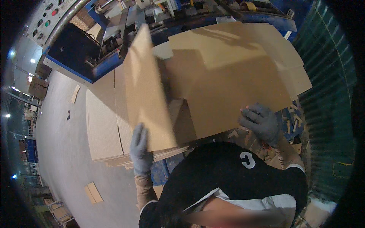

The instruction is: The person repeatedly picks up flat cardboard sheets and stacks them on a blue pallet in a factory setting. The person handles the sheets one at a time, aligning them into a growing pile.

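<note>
My left hand (141,150), in a grey glove, grips the near lower edge of a brown cardboard sheet (146,98). That sheet stands steeply tilted, its far end raised, and is slightly smeared by motion. The left thumb is hidden. On the right, my gloved right hand (260,123) is closed at the near edge of a wide cardboard sheet (232,76), fingers bent over its top face. This wide sheet lies over other flat sheets (294,72) that show past its right side. Whether the two held pieces join cannot be made out.
A stack of cardboard sheets (104,125) lies at left. Beyond stands a blue machine (110,62) with rollers and a control panel (47,19). Cardboard scraps (294,121) litter the right side; another piece (93,193) is on the grey floor. A green corrugated wall (329,95) borders the right.
</note>
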Demonstrator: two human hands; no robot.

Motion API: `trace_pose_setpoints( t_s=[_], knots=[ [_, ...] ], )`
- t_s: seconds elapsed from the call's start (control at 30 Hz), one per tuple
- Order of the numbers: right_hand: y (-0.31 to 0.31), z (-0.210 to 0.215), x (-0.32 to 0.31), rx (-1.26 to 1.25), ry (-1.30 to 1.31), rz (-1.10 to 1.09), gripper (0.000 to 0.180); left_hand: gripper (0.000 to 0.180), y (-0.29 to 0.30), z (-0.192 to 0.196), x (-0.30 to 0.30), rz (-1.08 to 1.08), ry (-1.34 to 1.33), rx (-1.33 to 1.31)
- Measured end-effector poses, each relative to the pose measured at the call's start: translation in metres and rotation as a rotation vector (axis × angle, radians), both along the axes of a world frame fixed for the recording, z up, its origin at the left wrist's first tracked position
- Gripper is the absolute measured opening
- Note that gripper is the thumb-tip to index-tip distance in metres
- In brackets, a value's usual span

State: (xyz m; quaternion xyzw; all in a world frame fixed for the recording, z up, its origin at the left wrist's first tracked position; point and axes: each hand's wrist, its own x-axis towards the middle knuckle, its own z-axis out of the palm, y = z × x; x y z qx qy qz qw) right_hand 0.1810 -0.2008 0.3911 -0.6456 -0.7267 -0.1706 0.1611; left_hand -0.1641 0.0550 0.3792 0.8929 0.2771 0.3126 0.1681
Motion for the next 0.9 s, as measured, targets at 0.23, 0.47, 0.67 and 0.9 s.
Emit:
trace_pose_setpoints(
  t_s=[0.23,0.47,0.67,0.9],
  knots=[
    [0.005,-0.026,0.027,-0.207,0.035,-0.02,0.037,0.056,0.008,-0.009,0.027,-0.134,0.453,0.189],
    [0.052,-0.029,0.101,-0.224,0.013,-0.116,0.077,0.056,0.061,-0.007,0.059,-0.159,0.322,0.237],
    [0.092,-0.02,0.17,-0.235,0.014,-0.425,0.087,0.059,0.087,-0.026,0.113,-0.24,0.311,0.406],
    [0.172,-0.018,0.184,-0.184,0.021,-0.342,0.091,0.055,0.194,-0.024,0.165,-0.062,0.151,0.396]
  ],
)
